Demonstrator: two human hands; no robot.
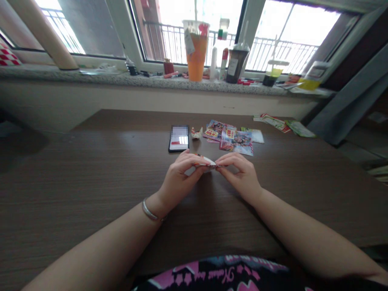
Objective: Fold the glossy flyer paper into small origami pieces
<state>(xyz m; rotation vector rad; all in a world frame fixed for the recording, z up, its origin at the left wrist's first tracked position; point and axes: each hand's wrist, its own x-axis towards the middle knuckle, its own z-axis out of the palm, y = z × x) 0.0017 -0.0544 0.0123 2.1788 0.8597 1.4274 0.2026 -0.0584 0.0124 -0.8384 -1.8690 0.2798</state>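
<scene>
Paper (pixel 208 159), white w/ some coloured print, held up btwn both hands over the tabletop (pixel 75 194), approx. mid-view, nearly edge-on to the camera. L hand (pixel 182 169) on its left part, R hand (pixel 242 173) at its right end. Grip on both sides: grasping the paper btwn thumb & fingers, fingertips almost meeting. Fold details mostly hidden by fingers; can't tell no. of layers.

Step in hand, as judged: creasing or shaping the paper by fingertip. Next move prob. calls for even pinch pressure along the edge, w/ hands kept level to avoid skewing or tearing.

Just beyond the L hand: phone (pixel 179 139), lying flat, screen lit, upper part blurred. Right beside it, a small folded paper piece (pixel 197 133); then leaflets (pixel 236 142), overlapping, w/ "89.9" printed on. Farther R, near the far edge, paper strips (pixel 275 122).

Silver bracelet (pixel 149 210) around L wrist. Past the tabletop, a windowsill (pixel 157 81) w/ tall orange drink (pixel 197 56), dark drink (pixel 237 64) etc. Beyond the glass, a railing (pixel 169 42).
</scene>
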